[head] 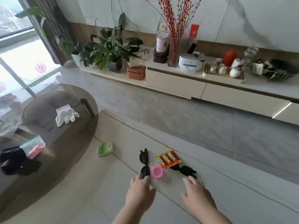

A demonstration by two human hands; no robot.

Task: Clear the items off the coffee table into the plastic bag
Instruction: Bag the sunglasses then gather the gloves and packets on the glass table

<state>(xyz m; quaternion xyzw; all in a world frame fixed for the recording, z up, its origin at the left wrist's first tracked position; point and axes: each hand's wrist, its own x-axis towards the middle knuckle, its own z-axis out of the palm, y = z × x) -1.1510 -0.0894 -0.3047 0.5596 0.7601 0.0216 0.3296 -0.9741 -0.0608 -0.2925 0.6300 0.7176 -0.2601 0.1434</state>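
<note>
Both hands low over the pale worktop (210,183), grip wide on each, holding nothing. Left hand (140,194) touching the near sunglasses (144,164); right hand (198,194) just short of the second pair (186,170). Pink cup (157,171) and battery pack (168,159) between. Best to pinch frames, not lenses. Plastic bag not identifiable anywhere.

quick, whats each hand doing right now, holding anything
Left hand: open, fingertips at the near end of the left sunglasses, nothing gripped.
Right hand: open, fingers spread just short of the right sunglasses, holding nothing.
</note>
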